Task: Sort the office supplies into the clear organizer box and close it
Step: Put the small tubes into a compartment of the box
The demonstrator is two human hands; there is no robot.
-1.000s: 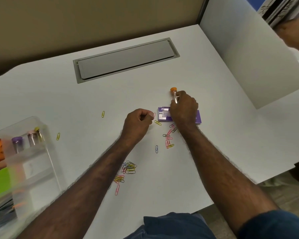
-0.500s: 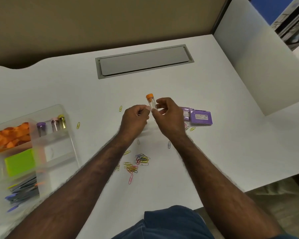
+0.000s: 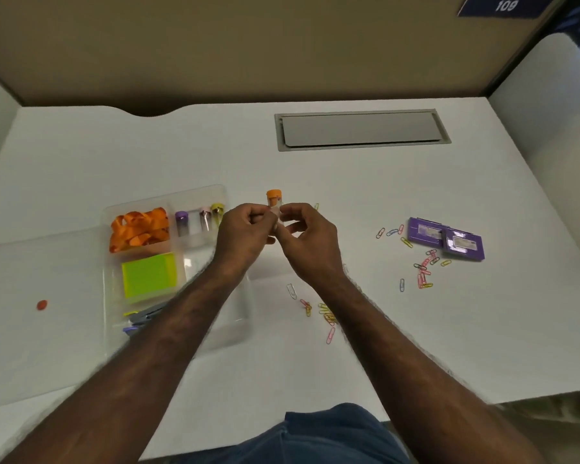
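A small clear vial with an orange cap (image 3: 274, 198) stands upright between my hands above the white desk (image 3: 449, 346). My right hand (image 3: 307, 242) pinches its body and my left hand (image 3: 243, 234) pinches it from the other side. The clear organizer box (image 3: 228, 339) lies open at the left, holding orange bands (image 3: 138, 229), three small capped vials (image 3: 200, 221), a green sticky pad (image 3: 149, 274) and pens partly hidden by my left forearm. Coloured paper clips (image 3: 422, 272) lie scattered at the right, more (image 3: 325, 316) under my right wrist.
Two purple boxes (image 3: 446, 239) lie at the right by the clips. The box's clear lid (image 3: 44, 296) lies flat at the left with a small orange dot (image 3: 42, 305) on it. A grey cable hatch (image 3: 362, 128) sits at the back. Partition walls stand behind and at the right.
My right hand lifted the orange-capped vial off the desk by the purple boxes and carried it left; my left hand came up to it. My view swung left toward the box.
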